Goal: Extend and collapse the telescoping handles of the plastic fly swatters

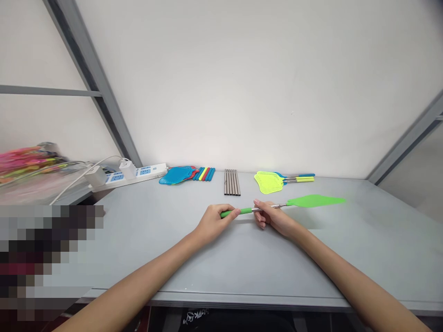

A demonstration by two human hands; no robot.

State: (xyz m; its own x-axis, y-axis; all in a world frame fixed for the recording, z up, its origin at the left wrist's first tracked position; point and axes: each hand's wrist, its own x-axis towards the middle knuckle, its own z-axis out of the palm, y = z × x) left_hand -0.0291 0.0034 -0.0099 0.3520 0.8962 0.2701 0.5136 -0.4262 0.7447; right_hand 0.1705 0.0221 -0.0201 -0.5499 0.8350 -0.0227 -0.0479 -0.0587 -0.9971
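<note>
A green fly swatter (313, 201) is held sideways above the table, its flat head to the right and slightly blurred. My left hand (216, 220) is closed round its green handle sleeve. Around the metal rod, between sleeve and head, are the curled fingers of my right hand (272, 216). Behind my hands lies a row of several metal tubes (232, 182). Finished-looking swatters with a yellow head (269, 182) on top rest at the back right. Blue swatter heads (177, 175) and several coloured handle sleeves (205, 174) lie at the back left.
A white power strip (152, 170) with plugged-in chargers and cables sits at the table's back left corner. Farther left is a heap of colourful items (31, 161). A pixelated area covers the lower left. The grey table (242, 263) meets a pale wall behind.
</note>
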